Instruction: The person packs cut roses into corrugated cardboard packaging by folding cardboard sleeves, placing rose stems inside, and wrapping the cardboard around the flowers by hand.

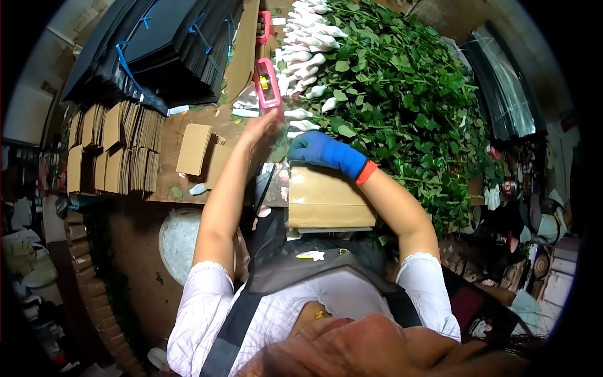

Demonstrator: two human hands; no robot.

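Note:
My left hand [259, 132] is bare and reaches to the near end of a pink tape dispenser [269, 94]; its fingertips are blurred, so their grip is unclear. A small yellow roll [264, 82] sits inside the dispenser's frame. My right hand [320, 152] wears a blue glove with an orange cuff, its fingers curled over the far edge of a folded brown cardboard sheet [331, 202] at the table's front edge. What lies under the glove is hidden. Just beyond it, flower heads in white sleeves [300, 114] lie in a row beside their leafy green stems [402, 107].
Stacks of cut cardboard [113, 151] stand at the left, with a smaller cardboard stack [195, 149] nearer the middle. Black sheets tied with blue string [169, 56] fill the back left. A white-lined round container [182, 242] is below the table. Wrapped dark sheets [505, 88] lean at right.

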